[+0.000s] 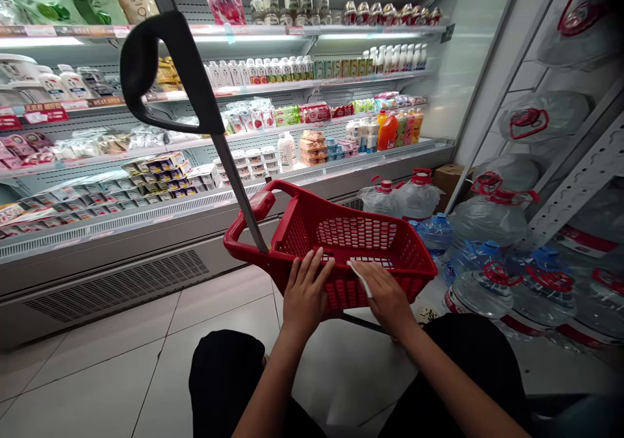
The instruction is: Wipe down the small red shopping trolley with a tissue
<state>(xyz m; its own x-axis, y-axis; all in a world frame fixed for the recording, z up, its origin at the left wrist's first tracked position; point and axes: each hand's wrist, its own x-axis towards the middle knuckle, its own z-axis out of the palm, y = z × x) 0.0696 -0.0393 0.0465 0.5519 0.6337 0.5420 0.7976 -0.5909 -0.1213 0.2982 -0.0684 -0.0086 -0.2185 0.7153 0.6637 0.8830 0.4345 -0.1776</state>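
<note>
Holding a thin white cloth-like sheet point(361, 278) in the right grip point(385, 292), fingers together, on the near rim of a red perforated plastic basket point(336, 212), mid-scene; resting the left grip point(306, 290), spread, alongside. Seemingly mid-wipe; cannot tell how much remains.

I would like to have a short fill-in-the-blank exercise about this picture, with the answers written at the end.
1. The loop-shaped grip on the long grey metal pole is coloured ____.
2. The thin white cloth-like piece is under the person's ____ hand.
3. The person's left hand rests on the near side of the mesh-walled plastic basket, whose colour is ____.

Missing words: black; right; red.
</note>
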